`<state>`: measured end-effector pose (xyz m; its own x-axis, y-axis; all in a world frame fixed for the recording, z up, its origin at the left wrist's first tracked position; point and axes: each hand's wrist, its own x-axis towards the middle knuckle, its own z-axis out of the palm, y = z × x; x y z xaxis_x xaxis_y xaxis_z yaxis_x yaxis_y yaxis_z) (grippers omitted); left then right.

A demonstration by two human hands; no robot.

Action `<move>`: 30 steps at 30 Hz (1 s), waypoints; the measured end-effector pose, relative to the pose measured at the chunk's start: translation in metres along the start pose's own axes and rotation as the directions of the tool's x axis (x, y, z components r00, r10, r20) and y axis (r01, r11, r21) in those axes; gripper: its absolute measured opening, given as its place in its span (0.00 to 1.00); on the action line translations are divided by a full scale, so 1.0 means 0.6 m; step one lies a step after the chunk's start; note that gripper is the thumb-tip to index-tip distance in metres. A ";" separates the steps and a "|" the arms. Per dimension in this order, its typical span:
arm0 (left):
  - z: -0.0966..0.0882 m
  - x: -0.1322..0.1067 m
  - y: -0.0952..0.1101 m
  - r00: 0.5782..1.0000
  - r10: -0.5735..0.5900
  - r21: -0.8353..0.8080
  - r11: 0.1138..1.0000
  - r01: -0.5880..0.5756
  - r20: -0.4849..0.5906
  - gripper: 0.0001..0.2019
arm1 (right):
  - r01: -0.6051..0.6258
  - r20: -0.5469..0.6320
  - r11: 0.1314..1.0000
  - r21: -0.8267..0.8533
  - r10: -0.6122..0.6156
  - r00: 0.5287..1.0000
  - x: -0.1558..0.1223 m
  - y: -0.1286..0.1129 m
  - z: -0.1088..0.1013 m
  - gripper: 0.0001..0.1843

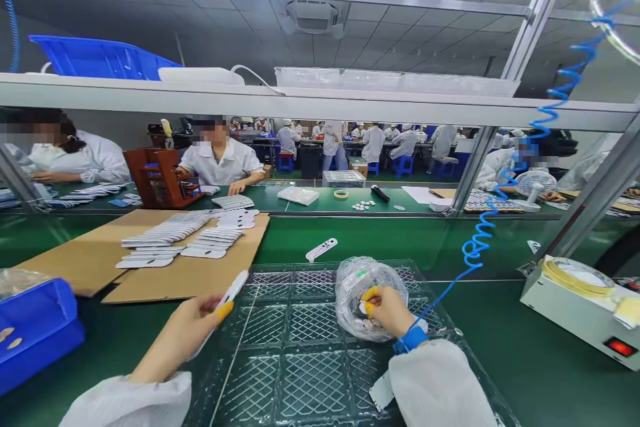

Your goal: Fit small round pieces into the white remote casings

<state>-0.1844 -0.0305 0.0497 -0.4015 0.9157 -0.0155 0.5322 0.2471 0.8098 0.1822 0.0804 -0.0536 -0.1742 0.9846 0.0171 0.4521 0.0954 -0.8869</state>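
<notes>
My left hand (pixel 187 327) is closed around a slim white plastic panel (pixel 235 285), held tilted over the left edge of a clear plastic tray (pixel 315 380). My right hand (pixel 393 310) reaches into an open clear plastic bag (pixel 350 280) on the tray. Its fingers pinch together at a small white part (pixel 363 307), whose shape is mostly hidden. Yellow finger cots cover fingertips on both hands. A blue wrist strap (pixel 411 339) circles my right wrist. Below my right forearm lies a flat whitish piece (pixel 381 392), partly covered by the sleeve.
Rows of white panels (pixel 165 233) lie on cardboard (pixel 150 287) to the left, beside a blue bin (pixel 40 333). One marked panel (pixel 321 250) lies behind the tray. A coiled blue cord (pixel 483 233) runs to the wrist strap. At right stands a pale box (pixel 575 313). Co-workers sit opposite.
</notes>
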 end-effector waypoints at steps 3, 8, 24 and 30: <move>0.064 -0.022 0.095 0.989 0.054 -0.323 0.946 -0.005 0.141 0.20 | 0.010 0.022 0.973 0.233 -0.016 1.000 -0.008 -0.012 -0.011 0.11; 0.225 -0.063 0.159 0.916 0.163 -0.587 0.804 0.093 0.367 0.11 | 0.041 0.036 0.892 0.450 -0.064 0.997 -0.018 -0.045 -0.011 0.20; 0.334 -0.096 0.107 0.912 0.285 -0.673 0.740 -0.014 0.295 0.09 | 0.095 -0.119 0.942 0.321 -0.059 0.991 -0.048 -0.080 0.036 0.12; 0.343 -0.092 0.098 0.901 0.309 -0.676 0.736 -0.024 0.304 0.06 | 0.051 -0.132 0.859 0.509 0.019 0.991 -0.047 -0.080 0.049 0.18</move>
<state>0.0223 -0.0011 -0.0223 0.0290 0.9979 0.0576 -0.1026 -0.0544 0.9932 0.1399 0.0435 -0.0253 -0.0489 0.9969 0.0610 -0.0653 0.0578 -0.9962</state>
